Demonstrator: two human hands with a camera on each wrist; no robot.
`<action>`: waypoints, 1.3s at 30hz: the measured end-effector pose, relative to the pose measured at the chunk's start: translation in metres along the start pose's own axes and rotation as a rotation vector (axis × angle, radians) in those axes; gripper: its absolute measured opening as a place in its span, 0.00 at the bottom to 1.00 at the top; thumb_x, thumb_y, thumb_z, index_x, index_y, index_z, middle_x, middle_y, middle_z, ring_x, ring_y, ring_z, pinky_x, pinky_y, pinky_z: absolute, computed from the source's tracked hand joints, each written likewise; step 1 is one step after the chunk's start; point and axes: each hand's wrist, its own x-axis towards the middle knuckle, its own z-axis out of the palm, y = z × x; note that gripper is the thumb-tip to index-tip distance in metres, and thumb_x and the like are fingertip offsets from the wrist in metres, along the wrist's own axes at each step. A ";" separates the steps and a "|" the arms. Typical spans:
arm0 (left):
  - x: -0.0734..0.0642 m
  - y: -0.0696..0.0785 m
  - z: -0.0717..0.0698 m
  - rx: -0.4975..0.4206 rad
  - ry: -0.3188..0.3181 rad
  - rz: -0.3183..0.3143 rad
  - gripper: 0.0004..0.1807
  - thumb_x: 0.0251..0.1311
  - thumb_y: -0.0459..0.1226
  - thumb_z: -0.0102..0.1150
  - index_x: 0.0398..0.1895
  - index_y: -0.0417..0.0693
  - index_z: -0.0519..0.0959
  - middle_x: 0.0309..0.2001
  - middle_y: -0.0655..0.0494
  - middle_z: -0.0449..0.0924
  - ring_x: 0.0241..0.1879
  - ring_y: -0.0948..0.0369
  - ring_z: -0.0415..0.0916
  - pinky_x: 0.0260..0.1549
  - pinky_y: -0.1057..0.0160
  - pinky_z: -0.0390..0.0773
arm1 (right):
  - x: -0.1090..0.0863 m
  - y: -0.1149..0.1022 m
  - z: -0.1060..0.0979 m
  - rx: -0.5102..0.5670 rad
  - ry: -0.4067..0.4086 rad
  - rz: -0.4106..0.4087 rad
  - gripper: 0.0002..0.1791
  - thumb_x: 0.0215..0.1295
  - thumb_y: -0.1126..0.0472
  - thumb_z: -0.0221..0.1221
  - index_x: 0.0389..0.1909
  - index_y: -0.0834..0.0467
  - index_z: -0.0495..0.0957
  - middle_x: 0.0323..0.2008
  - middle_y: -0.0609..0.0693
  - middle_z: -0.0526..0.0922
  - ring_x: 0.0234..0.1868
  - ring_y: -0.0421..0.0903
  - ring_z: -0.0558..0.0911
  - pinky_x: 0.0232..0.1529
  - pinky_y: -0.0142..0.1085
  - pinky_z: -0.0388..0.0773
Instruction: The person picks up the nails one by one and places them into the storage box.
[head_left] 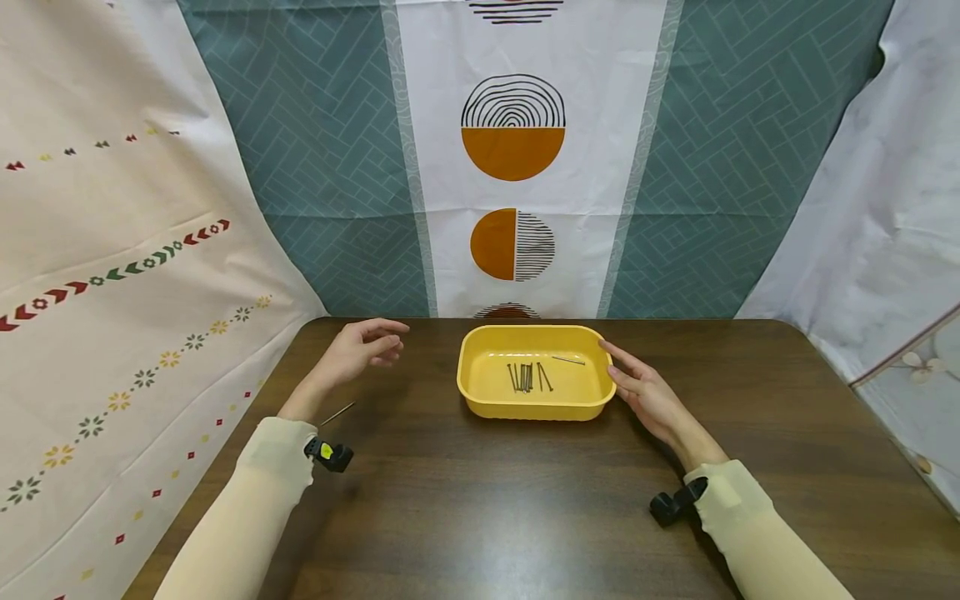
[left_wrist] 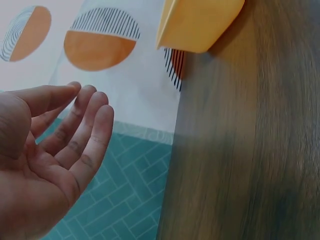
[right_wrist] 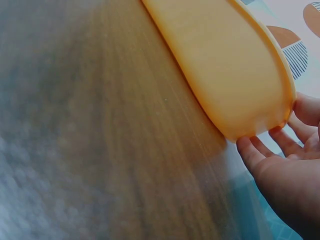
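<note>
A yellow plastic tray [head_left: 536, 412] sits near the table's far edge. Inside lie several dark nails [head_left: 527, 377], most grouped side by side, with a single nail [head_left: 568, 360] angled apart near the right. My right hand [head_left: 651, 402] touches the tray's right end, fingers extended along its rim; in the right wrist view, the fingertips [right_wrist: 245, 144] meet the end wall. Left of the tray, my left hand [head_left: 358, 350] hovers with bent, relaxed fingers, holding nothing. One loose nail [head_left: 337, 414] shows on the table beside my left wrist.
The brown wooden table [head_left: 480, 500] ends at a patterned cloth backdrop [head_left: 360, 208]. More cloth hangs along the left [head_left: 112, 333] and right sides. Each wrist wears a small black camera, such as the left camera [head_left: 333, 455].
</note>
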 end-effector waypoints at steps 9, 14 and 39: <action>-0.007 -0.006 -0.019 0.057 -0.100 -0.042 0.20 0.79 0.36 0.54 0.66 0.35 0.76 0.53 0.38 0.84 0.50 0.48 0.85 0.54 0.41 0.82 | 0.000 0.000 -0.001 -0.015 -0.007 -0.008 0.33 0.85 0.58 0.46 0.84 0.59 0.47 0.84 0.58 0.42 0.81 0.59 0.51 0.65 0.23 0.69; -0.015 -0.014 -0.035 0.095 -0.194 -0.096 0.23 0.80 0.37 0.52 0.71 0.34 0.71 0.59 0.30 0.78 0.58 0.35 0.78 0.56 0.45 0.82 | 0.001 -0.001 0.000 -0.007 -0.003 -0.005 0.32 0.85 0.60 0.45 0.84 0.59 0.48 0.84 0.57 0.43 0.81 0.58 0.50 0.64 0.23 0.70; -0.051 -0.048 -0.063 0.229 -0.360 -0.263 0.27 0.76 0.36 0.56 0.69 0.25 0.68 0.63 0.28 0.75 0.59 0.40 0.79 0.54 0.43 0.81 | 0.001 0.001 -0.002 -0.017 -0.004 -0.004 0.32 0.86 0.61 0.44 0.84 0.59 0.48 0.84 0.56 0.41 0.82 0.57 0.47 0.67 0.25 0.67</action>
